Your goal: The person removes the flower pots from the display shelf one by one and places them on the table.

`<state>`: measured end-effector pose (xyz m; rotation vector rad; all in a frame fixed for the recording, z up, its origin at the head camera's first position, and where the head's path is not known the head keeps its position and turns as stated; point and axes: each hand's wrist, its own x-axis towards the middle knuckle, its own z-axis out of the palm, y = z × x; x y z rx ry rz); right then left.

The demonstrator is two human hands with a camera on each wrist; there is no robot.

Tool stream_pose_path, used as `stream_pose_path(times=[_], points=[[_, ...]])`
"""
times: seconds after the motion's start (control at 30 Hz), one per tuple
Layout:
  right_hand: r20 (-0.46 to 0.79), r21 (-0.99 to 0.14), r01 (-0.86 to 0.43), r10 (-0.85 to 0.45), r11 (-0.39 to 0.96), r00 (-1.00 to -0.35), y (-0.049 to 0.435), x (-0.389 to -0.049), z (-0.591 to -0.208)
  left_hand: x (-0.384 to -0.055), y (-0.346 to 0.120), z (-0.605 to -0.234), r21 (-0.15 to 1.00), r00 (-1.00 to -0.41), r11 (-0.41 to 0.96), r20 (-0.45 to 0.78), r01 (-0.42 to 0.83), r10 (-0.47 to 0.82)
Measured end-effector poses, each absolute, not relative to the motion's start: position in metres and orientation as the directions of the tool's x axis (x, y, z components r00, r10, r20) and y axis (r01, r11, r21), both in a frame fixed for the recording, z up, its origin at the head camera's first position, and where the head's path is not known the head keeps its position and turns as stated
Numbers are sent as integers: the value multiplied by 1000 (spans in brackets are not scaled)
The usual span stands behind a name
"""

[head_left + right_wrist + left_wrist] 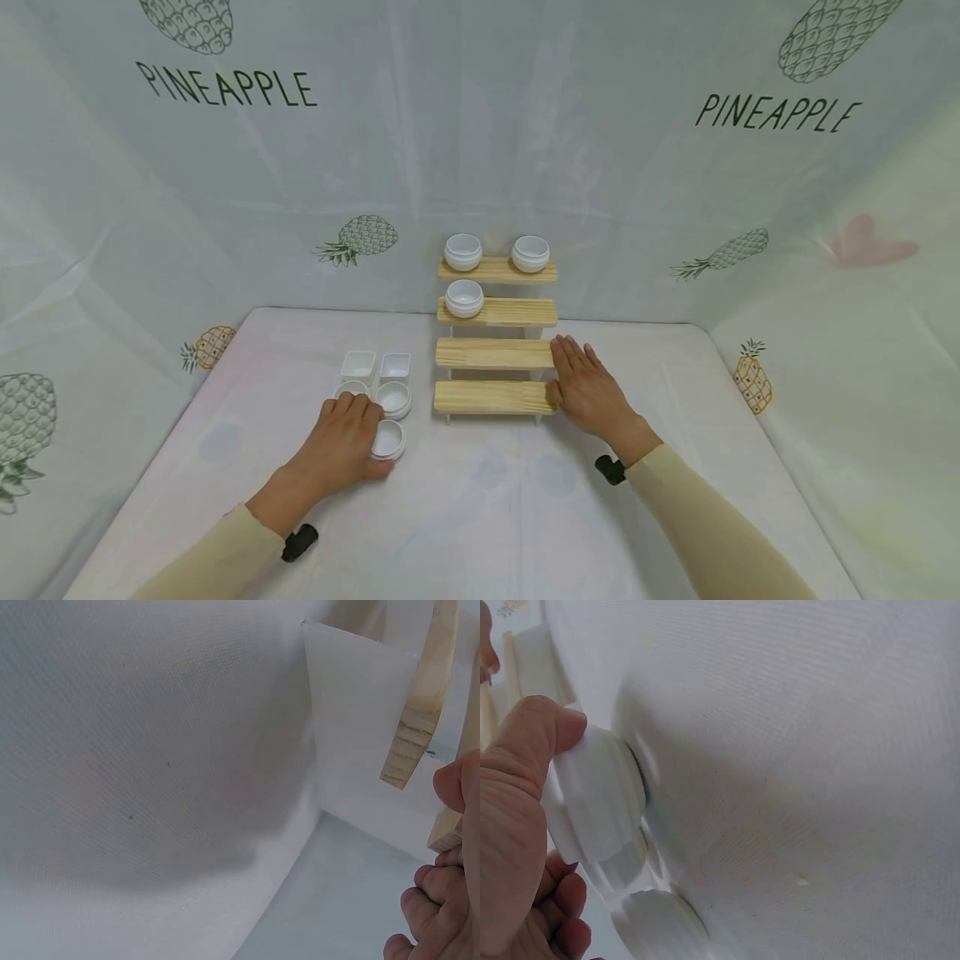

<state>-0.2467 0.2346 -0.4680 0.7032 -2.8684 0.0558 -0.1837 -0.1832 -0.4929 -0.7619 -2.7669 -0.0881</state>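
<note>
My left hand (pixel 341 446) holds the nearest of 3 round white bowls on the table, its thumb at the near side and fingers at the far side. That bowl (pixel 388 439) has a ridged wall, and in the left wrist view the thumb lies against the bowl (pixel 596 791). Just behind are two more round bowls, one a white bowl (pixel 393 399), the other partly hidden by my fingers. My right hand (pixel 588 392) touches the right end of a wooden tiered stand (pixel 491 354), fingers straight along the second-lowest board, thumb by the lowest board's end.
Two square white dishes, including a small dish (pixel 395 367), stand behind the round bowls. On the stand's top board (pixel 495 268) sit two white bowls; one more bowl (pixel 464 298) sits at the left of the board below. A pineapple-print curtain (pixel 480 150) hangs behind.
</note>
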Motion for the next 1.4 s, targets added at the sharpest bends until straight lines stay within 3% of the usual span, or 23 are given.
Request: stream_pose_path(times=[0.87, 1.1, 1.4], points=[[201, 13, -462, -455, 887, -868, 234, -245, -467, -183, -184, -486, -33, -796, 860, 361, 510, 486], [200, 10, -464, -456, 886, -867, 233, -245, -467, -204, -176, -454, -73, -768, 852, 398, 519, 502], [216, 25, -470, -463, 883, -859, 234, -245, -468, -257, -143, -393, -59, -748, 852, 450, 520, 488]])
